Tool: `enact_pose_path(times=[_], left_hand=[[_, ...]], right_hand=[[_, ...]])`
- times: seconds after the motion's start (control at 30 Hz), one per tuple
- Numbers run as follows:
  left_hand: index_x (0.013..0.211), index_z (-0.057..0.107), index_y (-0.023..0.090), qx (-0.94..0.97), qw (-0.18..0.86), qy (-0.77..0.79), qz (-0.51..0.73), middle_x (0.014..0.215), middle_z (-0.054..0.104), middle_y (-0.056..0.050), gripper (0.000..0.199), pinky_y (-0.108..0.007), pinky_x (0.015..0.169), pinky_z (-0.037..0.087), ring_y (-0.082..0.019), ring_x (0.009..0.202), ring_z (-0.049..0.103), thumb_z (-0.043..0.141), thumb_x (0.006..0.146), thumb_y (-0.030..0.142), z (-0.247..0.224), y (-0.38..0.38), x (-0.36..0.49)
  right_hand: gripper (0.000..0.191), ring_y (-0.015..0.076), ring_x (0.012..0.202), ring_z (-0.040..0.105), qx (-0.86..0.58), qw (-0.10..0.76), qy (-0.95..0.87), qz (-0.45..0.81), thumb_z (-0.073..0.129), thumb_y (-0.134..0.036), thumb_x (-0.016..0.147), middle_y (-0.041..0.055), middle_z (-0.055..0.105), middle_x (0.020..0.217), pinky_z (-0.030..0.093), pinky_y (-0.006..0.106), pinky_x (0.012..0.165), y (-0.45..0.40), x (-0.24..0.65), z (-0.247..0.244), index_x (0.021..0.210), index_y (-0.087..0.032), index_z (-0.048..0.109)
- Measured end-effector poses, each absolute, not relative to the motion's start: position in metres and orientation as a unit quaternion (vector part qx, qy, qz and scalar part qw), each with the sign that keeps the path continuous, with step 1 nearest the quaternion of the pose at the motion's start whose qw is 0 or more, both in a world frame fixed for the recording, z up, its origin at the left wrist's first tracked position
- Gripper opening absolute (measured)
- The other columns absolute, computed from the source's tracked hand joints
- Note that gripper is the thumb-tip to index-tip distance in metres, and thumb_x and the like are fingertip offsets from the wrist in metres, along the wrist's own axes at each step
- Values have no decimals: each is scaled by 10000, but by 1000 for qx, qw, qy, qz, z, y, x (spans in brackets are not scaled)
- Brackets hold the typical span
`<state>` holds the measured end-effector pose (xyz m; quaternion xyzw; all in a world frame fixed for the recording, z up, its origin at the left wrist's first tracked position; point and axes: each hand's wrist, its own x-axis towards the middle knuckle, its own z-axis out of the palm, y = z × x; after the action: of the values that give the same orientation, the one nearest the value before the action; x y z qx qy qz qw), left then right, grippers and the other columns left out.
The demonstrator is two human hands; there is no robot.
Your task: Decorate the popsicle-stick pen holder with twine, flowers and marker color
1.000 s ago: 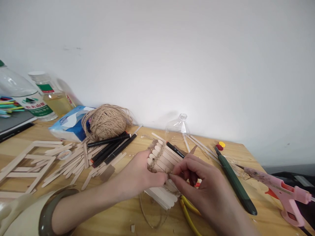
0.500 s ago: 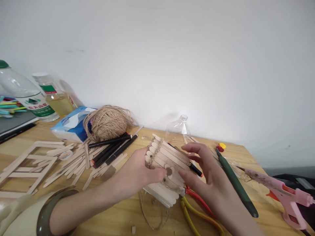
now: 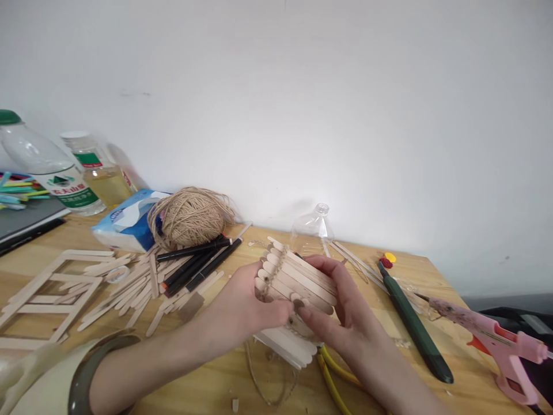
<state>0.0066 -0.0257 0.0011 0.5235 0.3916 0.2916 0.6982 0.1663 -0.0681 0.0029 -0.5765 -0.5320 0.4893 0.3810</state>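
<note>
A small craft piece made of popsicle sticks (image 3: 302, 279) is held up above the table, tilted, with twine running across the stick ends. My left hand (image 3: 259, 305) grips its left side, thumb on the front near a small round disc. From the right, my right hand (image 3: 343, 314) grips it too, thumb pressed by the disc and fingers round the far edge. Below the piece lie pliers with yellow handles (image 3: 334, 374), partly hidden by my right hand, and a loose strand of twine (image 3: 259, 386).
On the left are loose popsicle sticks (image 3: 125, 294), a stick frame (image 3: 56, 276), black markers (image 3: 207, 265), a twine ball (image 3: 192, 216), a tissue pack (image 3: 125, 222) and bottles (image 3: 64, 178). A cut clear bottle top (image 3: 313, 225) stands behind. Rightward lie a green-handled tool (image 3: 415, 323) and a pink glue gun (image 3: 488, 334).
My right hand has moved left and closed on the popsicle-stick piece, its thumb now on the front. The left hand keeps its hold, and the piece has barely moved.
</note>
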Motion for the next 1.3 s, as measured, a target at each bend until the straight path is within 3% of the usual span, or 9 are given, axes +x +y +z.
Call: enact_pose_path(times=[0.3, 0.53, 0.77, 0.97, 1.13, 1.3], left_hand=[[961, 623, 145, 515, 704, 380, 307, 789, 684, -6, 337, -252, 699, 464, -169, 769, 603, 662, 627, 157, -1, -24, 6], [943, 629, 146, 526, 701, 372, 306, 769, 679, -7, 314, -246, 675, 454, -176, 767, 605, 636, 630, 163, 2, -23, 6], [848, 640, 161, 560, 688, 361, 288, 711, 622, 28, 193, -219, 642, 422, -142, 717, 565, 592, 663, 133, 0, -17, 2], [786, 638, 143, 584, 697, 322, 264, 688, 607, 34, 159, -214, 639, 416, -120, 680, 546, 601, 632, 120, 0, -3, -6], [711, 618, 126, 532, 696, 395, 275, 607, 570, 23, 162, -210, 524, 370, -108, 559, 500, 615, 656, 278, 3, 2, -8], [734, 623, 131, 524, 701, 397, 276, 649, 584, 23, 213, -215, 556, 380, -109, 591, 508, 640, 652, 326, 3, 3, -7]], right_hand=[[484, 205, 908, 547, -573, 385, -510, 513, 627, -343, 715, 12, 564, 1006, 474, 310, 736, -68, 165, 9, 1134, -285, 391], [466, 240, 978, 557, -557, 377, -510, 537, 592, -374, 725, 19, 557, 988, 476, 345, 766, -66, 168, 8, 1134, -283, 387], [422, 214, 903, 557, -566, 405, -517, 499, 592, -352, 737, 24, 563, 1010, 479, 316, 730, -65, 164, -2, 1108, -269, 409], [436, 238, 970, 540, -558, 414, -531, 486, 583, -454, 758, 46, 527, 1097, 479, 342, 765, -60, 159, -20, 1098, -274, 378], [442, 252, 992, 540, -561, 424, -517, 489, 582, -492, 767, 41, 545, 1068, 455, 373, 820, -57, 154, -27, 1092, -276, 375], [467, 244, 956, 535, -566, 435, -500, 490, 595, -507, 745, 36, 561, 1039, 430, 368, 816, -56, 151, -29, 1081, -266, 378]])
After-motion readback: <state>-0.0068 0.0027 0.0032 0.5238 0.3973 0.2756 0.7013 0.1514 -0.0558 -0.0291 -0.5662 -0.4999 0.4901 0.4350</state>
